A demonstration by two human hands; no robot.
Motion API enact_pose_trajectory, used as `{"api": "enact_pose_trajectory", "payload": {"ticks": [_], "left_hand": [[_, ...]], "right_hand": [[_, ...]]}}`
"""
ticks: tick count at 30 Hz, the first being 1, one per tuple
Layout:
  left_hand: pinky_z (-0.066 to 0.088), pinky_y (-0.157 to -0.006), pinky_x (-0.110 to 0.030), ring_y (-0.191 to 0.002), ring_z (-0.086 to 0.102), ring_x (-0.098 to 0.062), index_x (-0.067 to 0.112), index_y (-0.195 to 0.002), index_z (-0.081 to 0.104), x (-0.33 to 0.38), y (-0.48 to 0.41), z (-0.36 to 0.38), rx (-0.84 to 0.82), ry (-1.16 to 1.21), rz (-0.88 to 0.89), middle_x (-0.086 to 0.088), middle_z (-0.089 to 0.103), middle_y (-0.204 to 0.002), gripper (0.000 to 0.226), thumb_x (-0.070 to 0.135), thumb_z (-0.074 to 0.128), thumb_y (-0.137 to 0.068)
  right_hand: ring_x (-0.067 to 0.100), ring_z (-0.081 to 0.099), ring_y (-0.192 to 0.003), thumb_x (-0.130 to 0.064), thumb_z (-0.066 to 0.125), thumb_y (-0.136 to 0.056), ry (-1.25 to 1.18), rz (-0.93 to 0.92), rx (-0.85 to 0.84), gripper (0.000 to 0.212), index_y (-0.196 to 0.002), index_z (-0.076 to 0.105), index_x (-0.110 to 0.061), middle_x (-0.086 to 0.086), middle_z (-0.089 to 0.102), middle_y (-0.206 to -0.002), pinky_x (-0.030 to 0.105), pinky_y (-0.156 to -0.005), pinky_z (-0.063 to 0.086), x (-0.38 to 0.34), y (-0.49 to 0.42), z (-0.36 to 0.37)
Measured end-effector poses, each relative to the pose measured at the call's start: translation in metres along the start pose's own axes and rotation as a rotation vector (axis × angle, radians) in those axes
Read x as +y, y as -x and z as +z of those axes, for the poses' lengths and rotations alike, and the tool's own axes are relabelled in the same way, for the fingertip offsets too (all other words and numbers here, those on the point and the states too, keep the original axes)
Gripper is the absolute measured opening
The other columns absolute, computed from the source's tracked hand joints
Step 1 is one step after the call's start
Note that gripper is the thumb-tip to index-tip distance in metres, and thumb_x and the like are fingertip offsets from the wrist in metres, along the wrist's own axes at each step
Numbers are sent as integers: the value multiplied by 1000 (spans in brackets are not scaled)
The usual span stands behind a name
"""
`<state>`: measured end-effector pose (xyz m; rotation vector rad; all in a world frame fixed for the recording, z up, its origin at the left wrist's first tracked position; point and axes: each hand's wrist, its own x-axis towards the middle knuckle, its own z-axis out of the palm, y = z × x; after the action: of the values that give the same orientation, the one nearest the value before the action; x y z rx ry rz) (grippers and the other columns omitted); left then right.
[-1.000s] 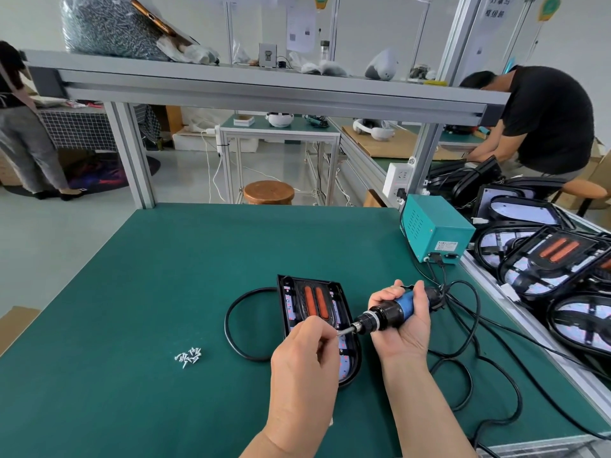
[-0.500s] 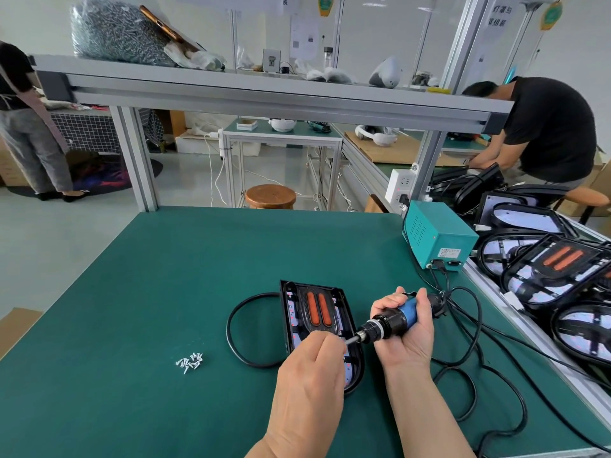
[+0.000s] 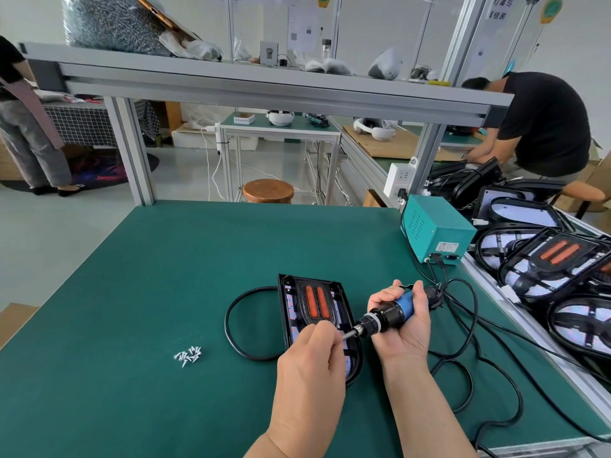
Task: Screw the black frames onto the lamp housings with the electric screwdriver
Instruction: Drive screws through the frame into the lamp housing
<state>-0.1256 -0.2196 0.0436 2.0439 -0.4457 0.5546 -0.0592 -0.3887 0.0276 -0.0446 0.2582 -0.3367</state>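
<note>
The right hand (image 3: pixel 405 328) grips the electric screwdriver (image 3: pixel 391 313), whose long axis runs from 2 o'clock to 8 o'clock with the bit pointing at 8. The left hand (image 3: pixel 310 365) pinches the bit's tip; I cannot tell whether a screw is there. Just beneath on the green mat (image 3: pixel 165 276) lies the lamp housing (image 3: pixel 315 304), its long axis 12 to 6 and its rounded end at 6, nearer the left hand.

Two bare forearms reach in from the near edge. The right hand (image 3: pixel 401 328) lies palm up, fingers and thumb curled round the electric screwdriver (image 3: pixel 393 313). The left hand (image 3: pixel 310 361), knuckles up, bunches its fingertips at its tip; anything pinched there is hidden.
</note>
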Motion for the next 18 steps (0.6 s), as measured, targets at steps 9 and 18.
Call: {"api": "enact_pose_trajectory", "payload": {"ticks": [9, 18], "left_hand": [[43, -41, -29, -50, 41, -21, 13, -78, 63, 0, -4, -3, -40, -121, 216, 4, 50, -66, 11, 2, 62, -81], [46, -39, -30, -48, 49, -25, 11, -89, 72, 0, -7, -7, -191, -128, 215, 0, 56, -66, 36, -15, 82, -65]], "right_hand": [[8, 54, -57, -37, 68, -93, -28, 23, 4, 32, -96, 57, -8, -3, 55, -67, 19, -56, 51, -2, 0, 0], [9, 56, -61, -42, 71, -89, -43, 45, 11, 39, -98, 58, -6, -1, 56, -72, 20, -56, 52, -2, -1, -1]]}}
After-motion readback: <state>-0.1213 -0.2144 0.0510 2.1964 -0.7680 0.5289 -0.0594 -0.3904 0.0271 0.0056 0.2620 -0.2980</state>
